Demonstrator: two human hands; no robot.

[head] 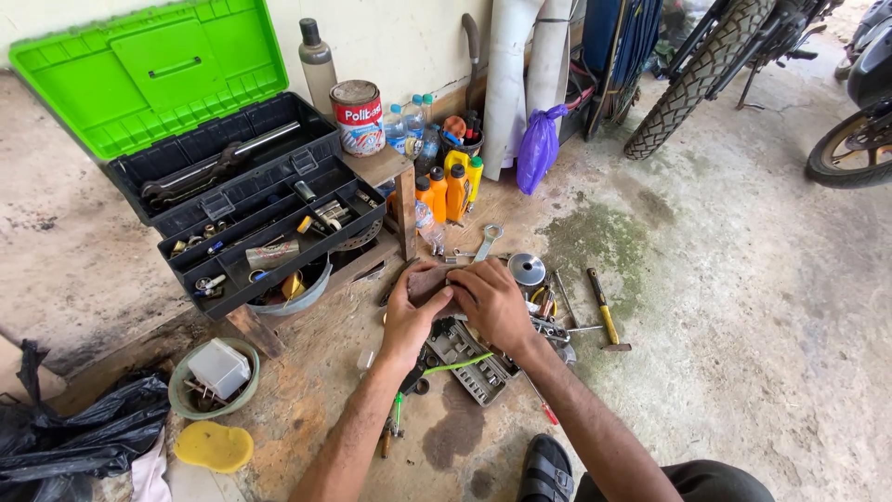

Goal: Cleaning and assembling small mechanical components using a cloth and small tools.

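Both hands, left hand (pixel 409 316) and right hand (pixel 492 302), are gripping a dull brownish part (pixel 429 282) with curled fingers. A socket tray (pixel 469 363), hammer (pixel 604 311) and wrench (pixel 487 240) are crowding the stained concrete floor (pixel 743 307).

Between the left hand (pixel 412 316) and the right hand (pixel 492 302) sits a dull brownish-grey piece (pixel 429 282), and just beyond them stand orange and yellow bottles (pixel 449 190) and a purple bag (pixel 540 147). To the left of the hands, the toolbox (pixel 243 200) is black with a bright green lid, and beside it stands a red and white tin (pixel 359 117). Right of the hands lies a hammer (pixel 606 310) with a yellow and black handle, while nearer the person lie a yellow sponge (pixel 214 445) and a pale green bowl (pixel 213 381) on the stained grey floor (pixel 743 307).
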